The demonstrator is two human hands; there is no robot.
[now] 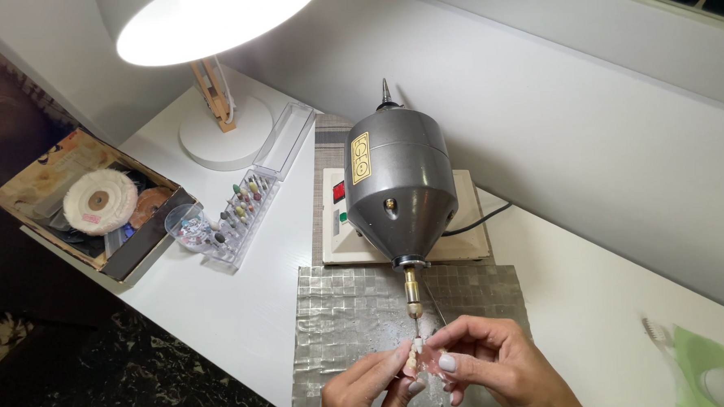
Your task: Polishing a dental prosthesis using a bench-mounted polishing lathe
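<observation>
a: two hands meet at the near edge of the frame. the left hand (370,386) and the right hand (491,361) both pinch one small dental piece (418,360), pink base with pale teeth, fingertips closed around it from either side

b: position of the piece relative to the tool?

a: directly below the bur (417,323) on the spindle (413,291) of the grey bench motor (396,190). the bur tip appears to touch the piece or sit just above it; contact cannot be confirmed. the spindle's long axis runs from the motor straight toward the person, so the piece lies at the end of that axis, between the hands and the motor

b: which hand is nearer the spindle?

a: the right; its index finger reaches up beside the bur. the left grips lower, from the left side

b: surface and clearances?

a: the work sits over a silver woven mat (343,326) on the white counter (245,314). the counter edge runs diagonally on the left, with dark floor beyond. a bur rack (244,213) and a box with a buffing wheel (100,200) stand well apart to the left, near the lamp base (225,136). a green cloth (711,359) lies to the right. open room exists on the mat either side of the hands; the wall closes the far side
</observation>
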